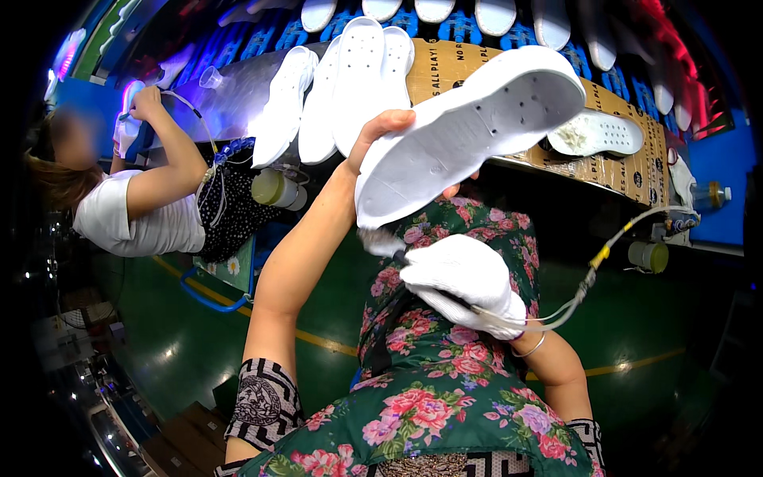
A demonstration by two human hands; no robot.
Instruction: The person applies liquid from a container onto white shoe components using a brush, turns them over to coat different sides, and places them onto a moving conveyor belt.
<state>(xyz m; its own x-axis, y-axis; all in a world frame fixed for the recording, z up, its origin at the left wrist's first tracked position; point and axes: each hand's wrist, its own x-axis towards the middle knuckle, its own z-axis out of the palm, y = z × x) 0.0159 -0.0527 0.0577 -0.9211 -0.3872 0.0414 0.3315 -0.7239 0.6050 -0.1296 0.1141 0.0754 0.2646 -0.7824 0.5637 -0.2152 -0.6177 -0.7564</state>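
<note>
My bare left hand (370,143) grips a white shoe sole (469,135) near one end, thumb along its edge and the other fingers mostly hidden behind it. The sole is tilted up in front of me, its grey-white hollowed face with small holes showing. Wrapped in a white knitted glove, my right hand (465,278) is closed round a dark-handled brush (381,242). The bristles look blurred and lie just below the sole's lower left end; whether they touch it I cannot tell. A thin clear hose (556,312) runs from the right hand toward the bench on the right.
Several white soles (362,79) lean together on the bench. Cardboard (445,62) covers its right part, with another sole (608,133) holding whitish material. Blue racks (457,25) bearing soles line the far side. At left, a co-worker (147,199) handles a sole. A lidded jar (278,189) hangs near the bench edge.
</note>
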